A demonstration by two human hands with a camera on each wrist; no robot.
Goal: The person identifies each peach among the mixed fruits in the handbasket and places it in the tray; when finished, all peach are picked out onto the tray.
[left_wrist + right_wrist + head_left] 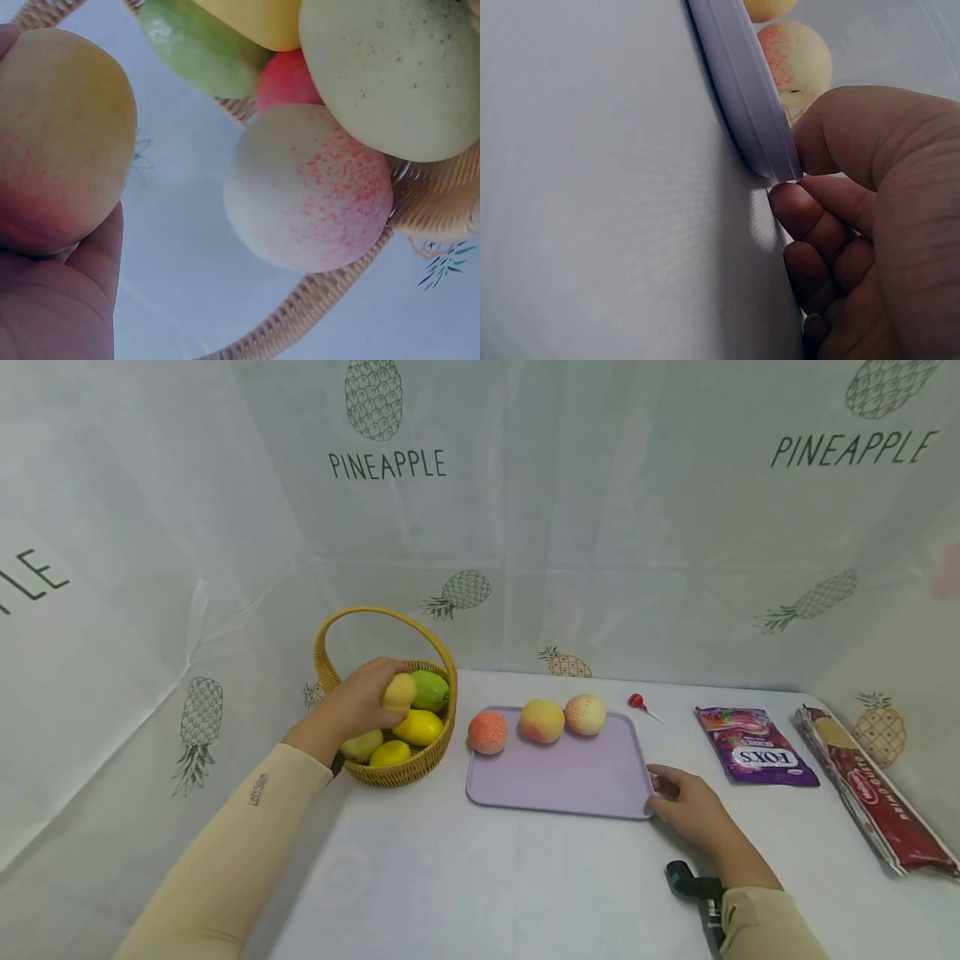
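Note:
My left hand (365,699) grips a yellow peach (400,691) with a pink blush, held above the wicker basket (401,772). In the left wrist view, this peach (64,142) lies against the thumb and palm. Inside the basket are a green mango-like fruit (430,691), yellow lemons (418,727) and a whitish, pink-speckled peach (307,187). With thumb and fingers, my right hand (686,806) pinches the right front corner of a lilac tray (562,777). On the tray's back part sit a red-orange peach (488,732), a yellow peach (542,721) and a pale peach (585,715).
A red lollipop (637,702) lies behind the tray's right corner. Farther right are a purple Fox's candy bag (756,747) and a long red packet (873,789). The basket's tall handle (375,610) arches over its fruit. A pineapple-print cloth (510,527) hangs behind.

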